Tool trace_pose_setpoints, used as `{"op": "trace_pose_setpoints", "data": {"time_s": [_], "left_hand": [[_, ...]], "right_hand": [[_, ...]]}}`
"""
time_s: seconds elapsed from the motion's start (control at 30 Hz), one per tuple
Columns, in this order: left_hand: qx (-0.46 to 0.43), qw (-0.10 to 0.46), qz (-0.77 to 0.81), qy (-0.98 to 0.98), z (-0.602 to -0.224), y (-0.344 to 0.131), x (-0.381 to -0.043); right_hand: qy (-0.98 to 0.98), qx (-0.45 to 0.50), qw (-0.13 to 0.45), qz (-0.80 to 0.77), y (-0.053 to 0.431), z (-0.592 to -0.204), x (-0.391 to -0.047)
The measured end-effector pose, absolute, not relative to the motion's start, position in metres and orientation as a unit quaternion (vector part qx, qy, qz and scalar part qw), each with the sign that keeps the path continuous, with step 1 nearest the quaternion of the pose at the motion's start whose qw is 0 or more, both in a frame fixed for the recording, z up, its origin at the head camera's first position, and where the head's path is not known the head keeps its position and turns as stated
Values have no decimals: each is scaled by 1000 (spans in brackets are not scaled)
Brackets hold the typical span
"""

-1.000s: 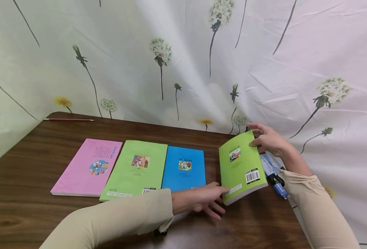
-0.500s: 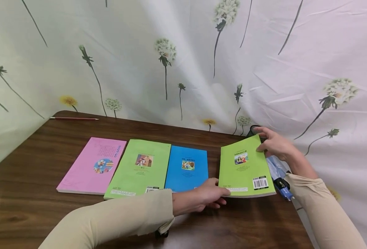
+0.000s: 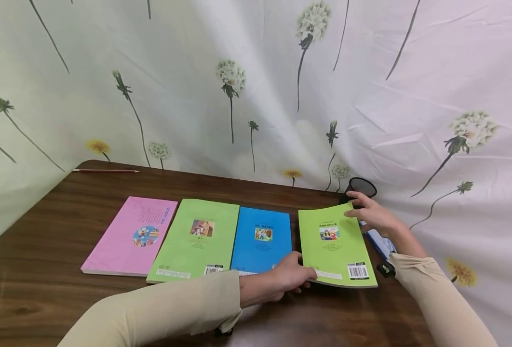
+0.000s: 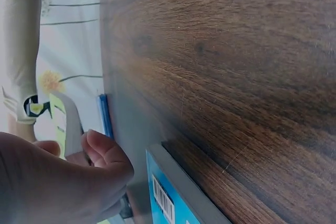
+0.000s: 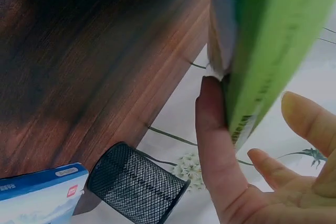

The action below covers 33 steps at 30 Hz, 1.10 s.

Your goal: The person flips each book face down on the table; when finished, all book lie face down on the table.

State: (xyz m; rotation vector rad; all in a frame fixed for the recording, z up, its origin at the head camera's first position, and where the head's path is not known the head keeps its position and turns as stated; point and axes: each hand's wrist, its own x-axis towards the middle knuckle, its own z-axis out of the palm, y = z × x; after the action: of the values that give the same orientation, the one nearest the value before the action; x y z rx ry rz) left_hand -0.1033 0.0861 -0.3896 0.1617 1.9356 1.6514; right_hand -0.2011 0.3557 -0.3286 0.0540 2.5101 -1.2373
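A light-green paperback book (image 3: 334,246) lies back cover up at the right end of a row, its near edge bowed. My left hand (image 3: 288,274) pinches its near left corner; the left wrist view shows thumb and fingers around the page edge. My right hand (image 3: 375,214) is at the far right corner. In the right wrist view one finger (image 5: 212,114) lies against the book and the others spread apart from it. Left of it are a blue book (image 3: 262,241), a larger green book (image 3: 197,246) and a pink book (image 3: 130,231).
A black mesh pen holder (image 5: 136,182) stands at the back right, partly behind my right hand. Beside it is a blue-and-white box (image 5: 44,195). A pencil (image 3: 106,170) lies along the far left table edge. A dandelion-print curtain (image 3: 173,86) hangs behind the table.
The green book has come down from a steep tilt to nearly flat beside the blue book. My right hand has moved slightly left and its fingers have loosened; the mesh holder shows more.
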Motion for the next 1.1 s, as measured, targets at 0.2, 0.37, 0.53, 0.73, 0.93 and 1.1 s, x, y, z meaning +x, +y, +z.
{"op": "trace_pose_setpoints", "data": {"time_s": [0.2, 0.37, 0.53, 0.73, 0.93, 1.1], "left_hand": [[48, 296, 620, 725, -388, 86, -103], [46, 306, 612, 728, -391, 84, -104], [46, 306, 603, 735, -393, 83, -106], [52, 303, 598, 740, -394, 83, -106], [53, 300, 605, 735, -394, 84, -106], [54, 306, 615, 725, -396, 84, -106]], "right_hand": [[884, 26, 186, -427, 353, -333, -205], [880, 39, 201, -429, 353, -343, -208], [879, 47, 198, -431, 352, -354, -210], [879, 52, 194, -432, 354, -360, -212], [873, 56, 198, -443, 354, -365, -216], [867, 56, 198, -454, 357, -379, -217]]}}
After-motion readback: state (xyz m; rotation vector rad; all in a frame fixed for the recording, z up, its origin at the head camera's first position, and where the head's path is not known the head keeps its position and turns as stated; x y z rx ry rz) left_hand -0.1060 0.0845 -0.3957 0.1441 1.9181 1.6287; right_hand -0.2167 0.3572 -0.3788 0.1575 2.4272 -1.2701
